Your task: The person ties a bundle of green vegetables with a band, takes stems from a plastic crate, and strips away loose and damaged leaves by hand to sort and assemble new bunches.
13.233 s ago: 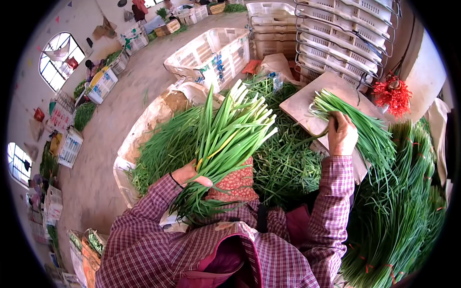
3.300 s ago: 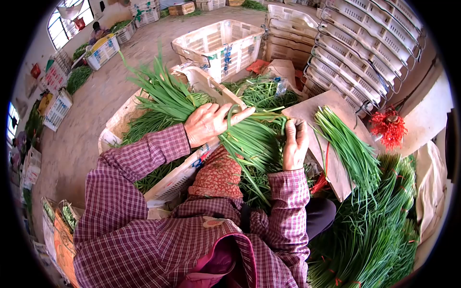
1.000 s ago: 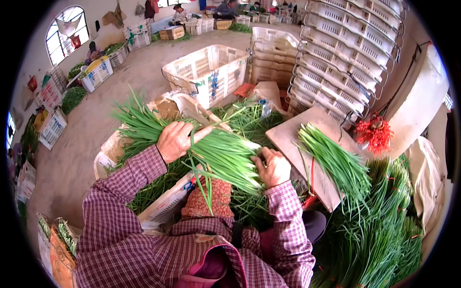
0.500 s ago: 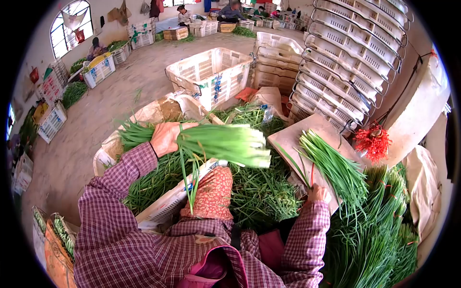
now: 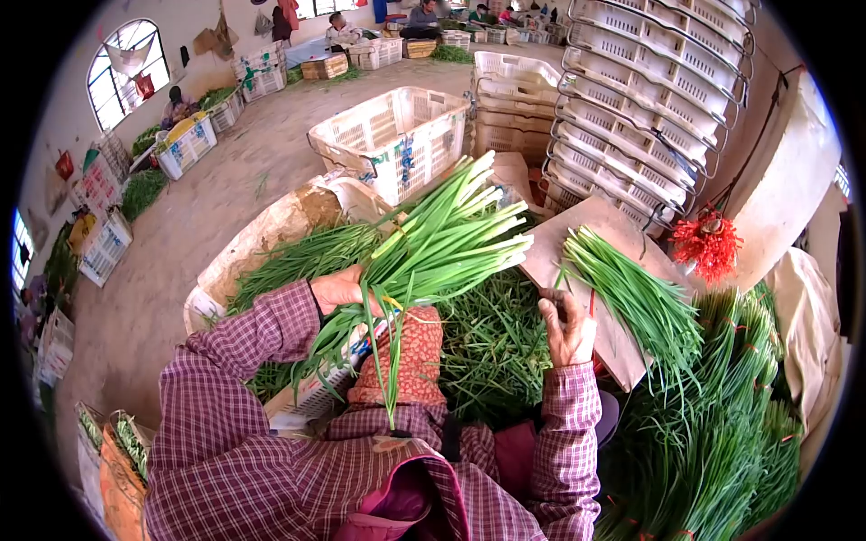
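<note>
My left hand (image 5: 340, 290) is wrapped round a bunch of green stalks (image 5: 433, 239), whose pale ends fan out up and to the right. Its leafy ends hang down below the hand. My right hand (image 5: 568, 329) is beside the near left edge of a board (image 5: 591, 216), fingers curled and apart, with no stalks seen in them. A second bunch (image 5: 631, 293) lies on the board, pale ends up and to the left. Loose greens (image 5: 492, 347) are heaped between my hands and the board. More stalks lie in a worn white crate (image 5: 248, 248) at the left.
An upright white crate (image 5: 397, 140) stands beyond the greens, near a tall stack of crates (image 5: 645, 117). Red ties (image 5: 706, 243) hang at the right, above many tied bunches (image 5: 713, 433). Several people sit among crates far off, one a seated person (image 5: 421, 20).
The held bunch has tilted, its pale ends swinging upward and fanning out. My right hand has moved up and left from the board's lower edge, and its fingers now show apart.
</note>
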Tool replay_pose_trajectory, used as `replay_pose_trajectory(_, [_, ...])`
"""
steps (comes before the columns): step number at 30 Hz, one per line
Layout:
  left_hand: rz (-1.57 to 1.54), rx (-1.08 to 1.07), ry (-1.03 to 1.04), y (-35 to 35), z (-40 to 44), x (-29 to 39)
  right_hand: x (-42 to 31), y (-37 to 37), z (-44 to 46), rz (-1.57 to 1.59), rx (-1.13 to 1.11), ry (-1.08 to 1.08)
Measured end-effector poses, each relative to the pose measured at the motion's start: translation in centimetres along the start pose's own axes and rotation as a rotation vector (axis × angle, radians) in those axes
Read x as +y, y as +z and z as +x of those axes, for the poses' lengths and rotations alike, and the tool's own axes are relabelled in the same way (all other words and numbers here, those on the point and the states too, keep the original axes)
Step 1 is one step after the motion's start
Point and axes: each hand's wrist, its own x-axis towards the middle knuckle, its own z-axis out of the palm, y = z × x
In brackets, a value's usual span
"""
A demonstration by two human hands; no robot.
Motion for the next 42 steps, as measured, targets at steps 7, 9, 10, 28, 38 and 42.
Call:
replay_pose_trajectory(7, [0.135, -0.119, 0.0, 0.1, 0.6, -1.3, -5.2, 0.4, 2.3, -0.238, 0.255, -0.394])
replay_pose_trajectory(9, [0.237, -0.136, 0.028, 0.7, 0.5, -0.9, -5.9, 1.0, 2.6, -0.259, 0.235, -0.441])
replay_pose_trajectory(10, [0.164, -0.154, 0.042, 1.2, 0.3, -0.7, -6.2, 1.3, 2.7, -0.255, 0.23, -0.442])
replay_pose_trajectory(28, [0.681, 0.052, 0.078, 0.3, 3.7, -5.3, -7.5, 7.6, 3.1, -0.06, -0.125, -0.513])
replay_pose_trajectory(38, [0.865, 0.12, -0.029, -0.7, 3.8, -6.7, -3.1, -4.7, 6.0, 1.262, 0.255, -0.093])
replay_pose_trajectory(42, [1.013, 0.248, -0.154, -0.2, 3.6, -6.6, -1.1, -9.3, 4.8, 0.829, 0.232, -0.125])
